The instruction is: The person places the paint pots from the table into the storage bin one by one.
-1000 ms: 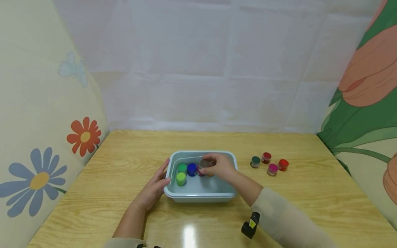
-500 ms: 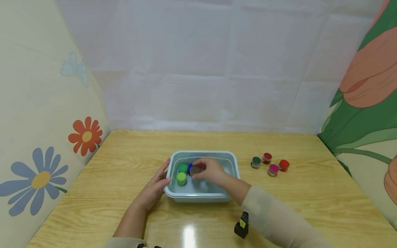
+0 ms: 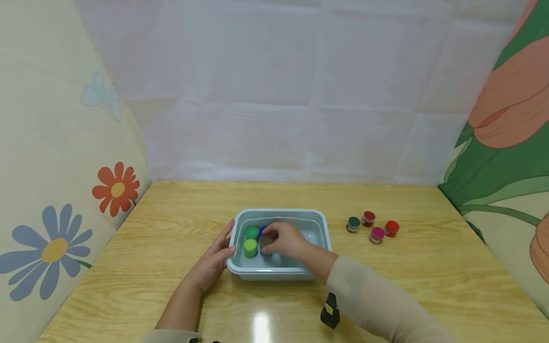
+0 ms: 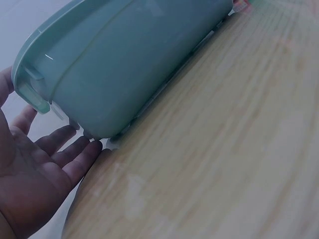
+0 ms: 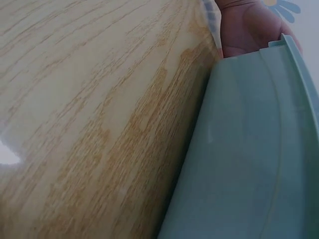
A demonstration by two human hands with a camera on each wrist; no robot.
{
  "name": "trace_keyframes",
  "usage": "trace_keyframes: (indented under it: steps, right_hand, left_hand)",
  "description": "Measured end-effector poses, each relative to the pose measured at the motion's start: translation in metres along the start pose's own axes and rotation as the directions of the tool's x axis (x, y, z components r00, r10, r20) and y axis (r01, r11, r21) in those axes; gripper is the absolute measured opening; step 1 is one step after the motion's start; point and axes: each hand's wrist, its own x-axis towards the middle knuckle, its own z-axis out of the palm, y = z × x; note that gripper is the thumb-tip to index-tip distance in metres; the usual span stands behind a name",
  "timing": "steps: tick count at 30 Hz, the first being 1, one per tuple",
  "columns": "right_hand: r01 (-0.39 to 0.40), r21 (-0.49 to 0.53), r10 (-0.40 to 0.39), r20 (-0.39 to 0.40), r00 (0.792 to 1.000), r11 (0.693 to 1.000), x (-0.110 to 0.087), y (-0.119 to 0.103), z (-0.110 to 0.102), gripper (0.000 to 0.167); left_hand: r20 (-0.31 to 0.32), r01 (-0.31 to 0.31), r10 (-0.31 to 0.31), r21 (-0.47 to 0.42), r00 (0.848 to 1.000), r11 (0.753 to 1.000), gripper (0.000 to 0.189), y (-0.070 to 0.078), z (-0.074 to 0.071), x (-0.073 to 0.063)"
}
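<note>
A pale blue plastic tub [image 3: 280, 270] stands on the table. My left hand [image 3: 211, 263] holds its left end, thumb over the rim; in the left wrist view the fingers [image 4: 82, 162] touch the outer wall near the base. Inside the tub, my right hand [image 3: 288, 242] pinches a small paint jar with a brown lid [image 3: 266, 240] between thumb and fingers. Just left of it stand a green-lidded jar [image 3: 252, 232] and a lime-green jar [image 3: 250, 247]. A blue-lidded jar [image 3: 262, 231] is mostly hidden behind my right fingers. The tub's wall hides my right hand in the right wrist view.
Right of the tub, a dark green jar [image 3: 353, 224], a dark red jar [image 3: 368, 218], a magenta jar [image 3: 377, 235] and a red jar [image 3: 391, 228] stand on the wooden table [image 3: 180, 209]. A white sheet [image 3: 257, 119] hangs behind.
My right hand has moved left inside the tub with the brown-lidded paint jar, lowering it beside the lime-green jar. My left hand has stayed at the tub's left end.
</note>
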Motion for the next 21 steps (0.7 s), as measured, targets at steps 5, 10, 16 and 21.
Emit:
trace_keyframes:
  steps: [5,10,16,21]
  right_hand:
    - [-0.010,-0.081,0.010,-0.005,1.000,0.997,0.0011,-0.0016,0.0020,0.042]
    - [-0.010,-0.101,0.010,0.002,1.000,0.995,0.0014,-0.0024,0.0038,0.042]
    - [0.008,-0.120,-0.008,0.004,1.000,0.993,0.0029,-0.0012,0.0060,0.042]
    - [0.031,-0.153,-0.031,-0.001,1.000,0.988,0.0020,-0.0013,0.0076,0.040]
  left_hand:
    - [0.002,-0.002,0.002,0.004,1.000,1.000,0.071,-0.0001,-0.0003,0.0006]
    - [0.009,-0.008,0.008,0.010,1.000,1.000,0.071,-0.0003,-0.0003,0.0004]
    - [0.010,-0.012,0.012,0.008,1.000,1.000,0.072,-0.0001,0.0003,-0.0001]
    - [0.007,-0.011,0.011,0.011,1.000,1.000,0.072,0.0001,-0.0002,-0.0003]
